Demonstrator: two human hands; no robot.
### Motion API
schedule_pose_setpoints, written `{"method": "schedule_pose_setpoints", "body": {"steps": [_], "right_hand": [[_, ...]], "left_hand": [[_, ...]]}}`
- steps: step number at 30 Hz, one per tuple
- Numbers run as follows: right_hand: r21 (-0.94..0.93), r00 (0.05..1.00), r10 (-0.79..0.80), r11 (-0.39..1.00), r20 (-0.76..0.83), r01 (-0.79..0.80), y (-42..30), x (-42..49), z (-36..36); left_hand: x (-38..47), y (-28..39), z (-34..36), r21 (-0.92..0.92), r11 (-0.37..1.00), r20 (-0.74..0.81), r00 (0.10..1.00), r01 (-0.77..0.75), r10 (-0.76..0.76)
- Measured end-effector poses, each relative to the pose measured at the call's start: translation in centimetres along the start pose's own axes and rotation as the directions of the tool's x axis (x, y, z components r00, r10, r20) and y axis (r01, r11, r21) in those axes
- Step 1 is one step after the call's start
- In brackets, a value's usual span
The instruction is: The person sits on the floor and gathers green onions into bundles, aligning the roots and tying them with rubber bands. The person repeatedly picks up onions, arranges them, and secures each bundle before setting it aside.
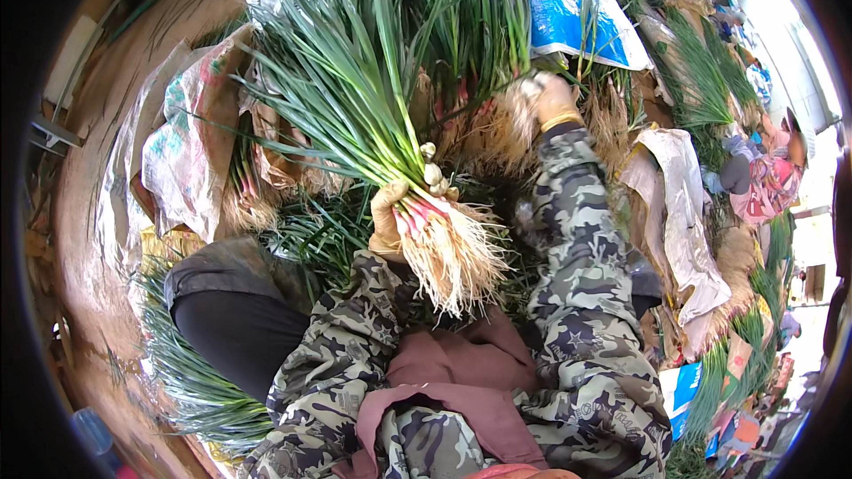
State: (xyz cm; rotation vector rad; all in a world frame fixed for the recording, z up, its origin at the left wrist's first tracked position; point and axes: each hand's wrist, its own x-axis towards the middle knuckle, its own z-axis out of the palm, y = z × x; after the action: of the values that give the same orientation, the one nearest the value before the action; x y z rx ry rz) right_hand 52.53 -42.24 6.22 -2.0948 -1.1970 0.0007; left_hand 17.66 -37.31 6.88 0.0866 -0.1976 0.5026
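My left hand (387, 221), in a tan glove, grips a bunch of green onions (383, 153) just above its pinkish bulbs. Pale stringy roots (456, 266) hang from the bunch toward my lap, while its long green leaves fan out up and to the left. Small whitish bulbs (434, 169) stick out at the bunch's right side. Farther away, my right hand (554, 98) is at a heap of more green onions (476, 33), beside their reddish bases and roots. Motion blurs its fingers, so whether they hold a stalk cannot be told.
Blue-and-white printed sacking (579, 10) lies over the heap's right part. Plastic sheets (196, 140) stand at left, and a pale sack (685, 213) lies at right. Leaf trimmings (319, 233) cover the ground before me. Other people, one in pink patterned clothing (765, 179), sit among onions at right.
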Motion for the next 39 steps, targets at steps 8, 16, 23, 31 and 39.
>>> {"method": "schedule_pose_setpoints", "body": {"steps": [8, 16, 23, 31, 39], "right_hand": [[-0.515, 0.993, 0.105, 0.849, -0.047, -0.114, -6.2, 4.6, -4.4], [0.621, 0.919, 0.378, 0.696, 0.109, -0.36, -10.5, -1.7, -4.8], [0.736, 0.908, 0.068, 0.562, 0.413, -0.377, -13.5, -10.4, 0.5], [0.152, 0.953, -0.005, 0.987, 0.302, -0.043, -9.9, -15.4, 5.1], [0.473, 0.91, -0.001, 0.854, 0.415, -0.214, -11.2, -10.8, 1.5]], "left_hand": [[0.4, 1.1, 1.3, 0.014, 0.998, 0.059, 0.996, -0.062, 0.061], [0.0, 0.9, -0.7, -0.059, 0.998, 0.035, 0.999, 0.014, -0.012], [0.1, 1.1, -1.8, -0.037, 0.995, -0.004, 0.995, 0.096, -0.096], [-0.1, 0.7, -2.6, 0.176, 0.979, -0.026, 0.995, 0.102, -0.099], [-0.4, 0.0, -2.7, -0.091, 0.989, -0.041, 0.992, 0.113, -0.117]]}}
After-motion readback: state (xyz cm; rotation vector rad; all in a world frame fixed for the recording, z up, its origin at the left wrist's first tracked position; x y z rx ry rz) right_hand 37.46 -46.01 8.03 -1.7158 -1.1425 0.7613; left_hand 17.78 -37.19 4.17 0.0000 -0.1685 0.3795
